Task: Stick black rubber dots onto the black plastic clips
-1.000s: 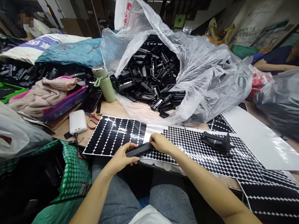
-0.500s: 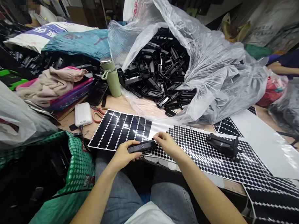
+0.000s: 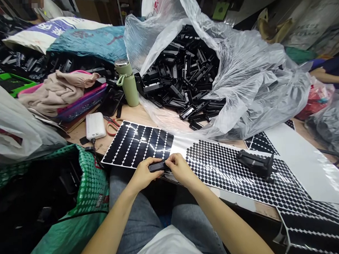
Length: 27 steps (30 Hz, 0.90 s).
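Observation:
My left hand (image 3: 145, 175) is closed around one end of a small black part (image 3: 157, 166), held just above the table's front edge. Fingers of my right hand (image 3: 180, 168) are pinched together at the part's other end; whether a small piece is between them is hidden. Beneath and beside the hands lie a sheet of long black stickers (image 3: 139, 143) and a sheet of round black dots (image 3: 215, 162). A black bracket-like part (image 3: 255, 164) rests on the dot sheet at the right.
Behind the sheets, a large plastic bag (image 3: 248, 83) spills black parts (image 3: 181, 78). A green bottle (image 3: 127, 84), scissors (image 3: 113, 126), a white power bank (image 3: 95, 125) and a basket (image 3: 82, 104) stand left. A green bag (image 3: 90, 181) sits beside my left leg. Another person's arm (image 3: 327, 76) shows far right.
My right hand has moved left and over the end of the black part, covering more of it. The view has shifted slightly.

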Motion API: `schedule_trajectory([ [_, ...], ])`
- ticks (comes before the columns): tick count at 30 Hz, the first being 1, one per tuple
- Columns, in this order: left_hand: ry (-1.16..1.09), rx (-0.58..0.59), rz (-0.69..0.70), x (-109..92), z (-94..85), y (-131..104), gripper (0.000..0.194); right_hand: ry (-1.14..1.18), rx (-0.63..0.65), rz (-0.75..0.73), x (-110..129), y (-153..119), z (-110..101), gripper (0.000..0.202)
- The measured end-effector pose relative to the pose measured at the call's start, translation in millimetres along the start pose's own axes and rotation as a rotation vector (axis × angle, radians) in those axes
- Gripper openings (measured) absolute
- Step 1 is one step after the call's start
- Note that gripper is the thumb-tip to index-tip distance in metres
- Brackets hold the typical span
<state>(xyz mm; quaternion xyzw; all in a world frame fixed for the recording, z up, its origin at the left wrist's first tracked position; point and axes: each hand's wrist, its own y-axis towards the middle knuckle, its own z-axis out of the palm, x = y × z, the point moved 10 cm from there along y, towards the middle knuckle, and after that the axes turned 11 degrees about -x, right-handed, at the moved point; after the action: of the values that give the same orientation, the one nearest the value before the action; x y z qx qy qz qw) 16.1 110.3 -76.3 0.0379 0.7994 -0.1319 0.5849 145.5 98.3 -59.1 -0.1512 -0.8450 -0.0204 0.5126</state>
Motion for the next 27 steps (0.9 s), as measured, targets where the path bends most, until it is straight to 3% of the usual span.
schedule_trajectory([
  [15, -0.015, -0.018, 0.021, 3, -0.4, 1, 0.038, -0.185, -0.098, -0.109, 9, -7, -2, 0.013],
  [19, 0.0, -0.007, 0.009, 2, 0.2, 1, 0.041, -0.328, -0.162, -0.149, 20, 17, -1, 0.014],
  [23, -0.005, 0.001, 0.012, -2, 0.5, 0, 0.039, -0.427, -0.156, -0.075, 25, 45, 17, 0.018],
  [27, -0.01, 0.008, 0.024, -4, 1.5, 0, 0.034, -0.425, -0.199, -0.046, 27, 48, 23, 0.02],
])
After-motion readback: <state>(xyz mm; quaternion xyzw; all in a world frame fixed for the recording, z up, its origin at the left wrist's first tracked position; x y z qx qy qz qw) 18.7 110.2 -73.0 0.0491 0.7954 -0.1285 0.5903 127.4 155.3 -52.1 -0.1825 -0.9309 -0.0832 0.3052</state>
